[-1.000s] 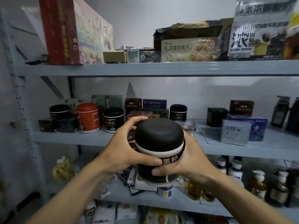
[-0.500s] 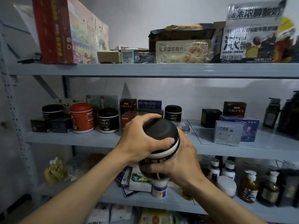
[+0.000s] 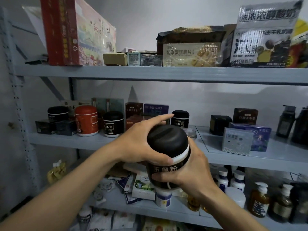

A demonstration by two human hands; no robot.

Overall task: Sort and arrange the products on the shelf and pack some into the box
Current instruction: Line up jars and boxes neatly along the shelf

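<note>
I hold a black jar (image 3: 167, 144) with a domed black lid and a white band in front of the middle shelf (image 3: 66, 141). My left hand (image 3: 143, 142) grips the lid from the left, fingers curled over its far side and thumb on the white band. From the right, my right hand (image 3: 190, 170) wraps the jar's body, fingers across the label. The jar tilts slightly toward me. Similar black jars (image 3: 113, 124) and an orange jar (image 3: 86, 120) stand on the middle shelf.
Boxes stand on the middle shelf's right part, among them a pale blue box (image 3: 237, 141). Large cartons and snack packs fill the top shelf (image 3: 150, 73). The lower shelf holds pump bottles (image 3: 259, 200), white bottles and loose packets. A perforated upright (image 3: 18, 114) bounds the left side.
My left hand has slid from covering the lid's front to its left side, exposing the lid top. The jar has shifted slightly right and nearer the camera.
</note>
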